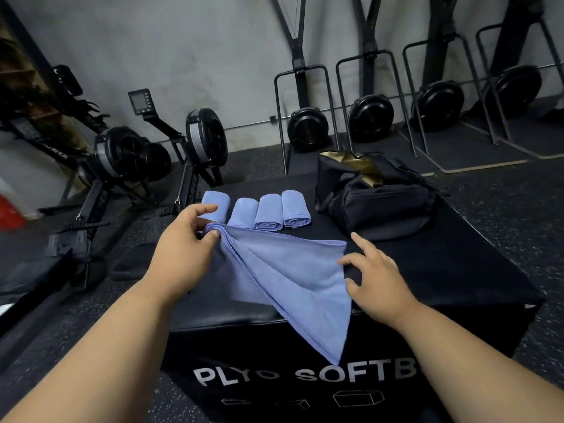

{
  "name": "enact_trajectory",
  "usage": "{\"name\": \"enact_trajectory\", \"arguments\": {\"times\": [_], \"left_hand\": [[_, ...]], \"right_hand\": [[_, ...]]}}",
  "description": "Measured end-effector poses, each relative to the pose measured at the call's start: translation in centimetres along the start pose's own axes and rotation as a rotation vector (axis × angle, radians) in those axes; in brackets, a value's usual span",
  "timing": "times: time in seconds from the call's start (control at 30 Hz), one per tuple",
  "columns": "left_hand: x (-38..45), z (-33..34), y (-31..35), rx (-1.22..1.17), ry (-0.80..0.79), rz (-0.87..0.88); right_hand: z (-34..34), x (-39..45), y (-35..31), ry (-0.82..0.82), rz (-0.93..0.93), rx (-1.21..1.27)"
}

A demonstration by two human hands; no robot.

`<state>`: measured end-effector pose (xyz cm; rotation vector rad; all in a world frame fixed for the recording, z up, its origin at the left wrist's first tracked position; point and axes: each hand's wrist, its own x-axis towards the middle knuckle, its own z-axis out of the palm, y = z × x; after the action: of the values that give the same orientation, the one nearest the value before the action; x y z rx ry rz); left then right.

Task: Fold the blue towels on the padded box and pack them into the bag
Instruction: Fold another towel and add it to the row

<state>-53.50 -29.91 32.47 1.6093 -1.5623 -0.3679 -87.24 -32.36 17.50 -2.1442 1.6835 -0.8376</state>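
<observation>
At the far left of the frame, the rowing machines (122, 160) stand on the floor, away from your work.

Your left hand (186, 239) is in the middle left. Its fingers (213, 234) pinch a bunched corner of the open blue towel (293, 270) and lift it a little off the padded box (427, 270). I think you hold it there so you can pull the cloth flat and make a fold. Your left arm comes up from the lower left, with the wrist bent toward the towel.

Just above that hand, four rolled towels (259, 210) lie side by side on the box. They look finished and are lined up near the bag, likely so they are easy to pack.

The open towel slopes down, and its point hangs over the front edge of the box.

Your right hand (375, 276) is at the towel's right edge. Its fingers are spread and loose, gripping nothing. The thumb tip touches the cloth, maybe to keep it still.

The black bag (375, 196) sits in the upper right part of the box, with its top open and ready.
</observation>
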Motion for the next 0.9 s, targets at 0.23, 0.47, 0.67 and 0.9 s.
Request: {"name": "enact_trajectory", "arguments": {"times": [0.23, 0.47, 0.67, 0.9], "left_hand": [[1.5, 1.2, -3.8, -0.007, 0.005, -0.065], [1.6, 0.6, -5.4, -0.039, 0.032, -0.093], [0.9, 0.1, -6.8, -0.048, 0.057, -0.112], [0.3, -0.8, -10.6, -0.065, 0.093, -0.185]], "right_hand": [[3.7, -3.0, -2.4, -0.272, -0.385, -0.076], [7.3, -3.2, -0.9, -0.233, -0.564, -0.375], [7.8, -3.1, -1.4, 0.005, -0.584, -0.222], [5.2, -0.6, -3.8, 0.065, 0.194, 0.564]]}}
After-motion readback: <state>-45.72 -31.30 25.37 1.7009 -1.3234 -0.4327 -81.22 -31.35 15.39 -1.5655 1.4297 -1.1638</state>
